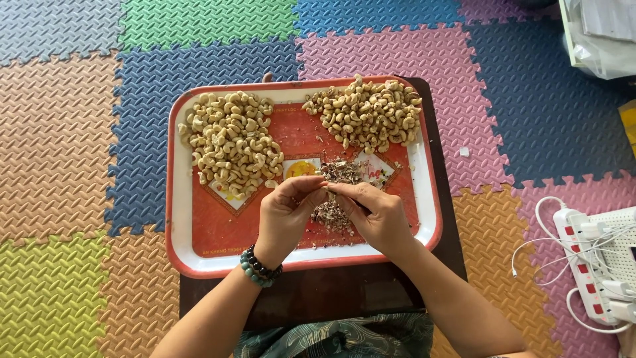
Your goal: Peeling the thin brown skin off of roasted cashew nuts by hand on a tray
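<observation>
A small pale cashew kernel (326,187) is pinched between the fingertips of both hands above the red tray's middle. It is mostly hidden, so its pose cannot be told.

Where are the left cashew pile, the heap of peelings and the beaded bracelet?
left cashew pile (232,142): head view, middle of the heap.
heap of peelings (341,171): head view, its upper part above the hands.
beaded bracelet (260,266): head view, beads on the left wrist.

Bright, even daylight, soft shadows beneath the hands, sharp focus, slight wide-angle bending at edges
</observation>
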